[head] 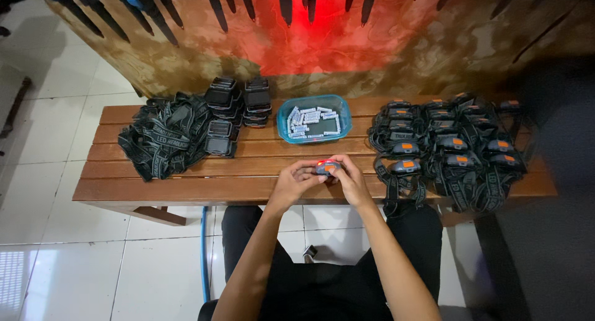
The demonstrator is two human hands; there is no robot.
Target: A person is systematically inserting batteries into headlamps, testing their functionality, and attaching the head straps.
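Both hands meet over the near edge of the counter (186, 172), just in front of the person's knees. The left hand (296, 181) and the right hand (348, 179) are closed from either side on one small lamp (326, 168), a grey headlamp body with an orange top. The fingers of both wrap its ends, and it sits between the fingertips with its long axis running left to right, level with the counter's planks. Neither hand is nearer; the lamp is shared evenly between them, held just above the wood, not resting on it. It seems to be lit, since a red glow falls on the wall straight ahead.

Directly beyond the hands, towards the wall, stands a blue tray (282, 119) of small white batteries. To the right, near the right hand, lies a heap of finished headlamps (446, 147) with straps attached. Well off to the left are loose straps (164, 138) and, beside them, stacks of dark lamp bodies (238, 107).
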